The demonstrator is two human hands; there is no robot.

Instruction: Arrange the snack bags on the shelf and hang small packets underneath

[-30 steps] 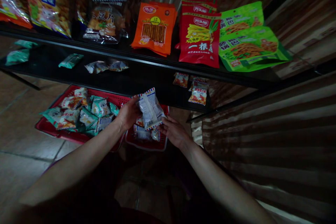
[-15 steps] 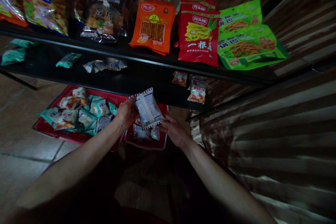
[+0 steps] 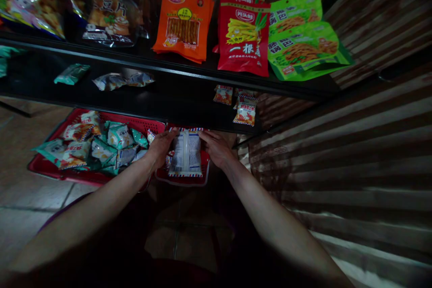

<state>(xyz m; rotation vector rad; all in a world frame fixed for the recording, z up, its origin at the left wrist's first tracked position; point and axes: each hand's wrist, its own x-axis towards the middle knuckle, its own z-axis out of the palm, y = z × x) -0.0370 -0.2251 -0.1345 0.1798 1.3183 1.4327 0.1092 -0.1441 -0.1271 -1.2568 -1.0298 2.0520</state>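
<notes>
A small white snack packet (image 3: 185,153) with a red-and-blue striped border hangs back side up between both hands, over a small red basket (image 3: 184,181) on the floor. My left hand (image 3: 159,146) grips its left edge and my right hand (image 3: 215,147) grips its upper right corner. The packet sits just below the front edge of the lower black shelf (image 3: 175,108).
A larger red basket (image 3: 47,168) full of small teal and white snack packets lies at the left on the tiled floor. Small packets (image 3: 245,112) rest on the lower shelf. Orange (image 3: 182,24), red (image 3: 245,38) and green bags (image 3: 300,40) fill the upper shelf. A corrugated wall (image 3: 354,153) stands at the right.
The packet has turned from tilted to straight. My right hand has moved from its lower edge up to its top right corner. The view has shifted left and down.
</notes>
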